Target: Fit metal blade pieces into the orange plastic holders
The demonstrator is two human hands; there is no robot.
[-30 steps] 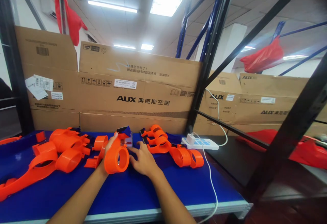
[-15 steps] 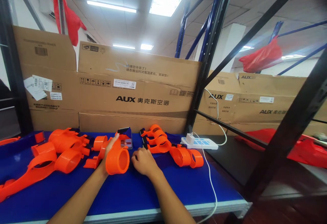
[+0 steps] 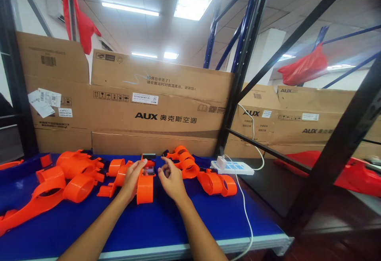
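Observation:
In the head view my left hand (image 3: 133, 179) is closed round an orange plastic tape dispenser (image 3: 145, 189), whose round hub points down toward me. At its far end is a dark toothed edge (image 3: 148, 156), partly over a phone-like flat thing (image 3: 151, 170) on the table. My right hand (image 3: 172, 179) hovers just right of it, fingers curved and apart, with nothing visible in them. Behind that hand several orange dispensers (image 3: 189, 168) lie in a row. Another orange dispenser (image 3: 116, 167) rests just left of my left hand.
A blue-topped table (image 3: 154, 229) carries a pile of orange dispensers (image 3: 79, 185) on the left. A white power strip (image 3: 235, 167) with a trailing white cable (image 3: 245, 213) lies at the right. Cardboard panels (image 3: 119, 114) stand along the back, beside a black rack post (image 3: 238, 78).
My left hand has turned the dispenser, so its hub now faces away from the earlier angle. My right hand has lifted from the table and its fingers have opened.

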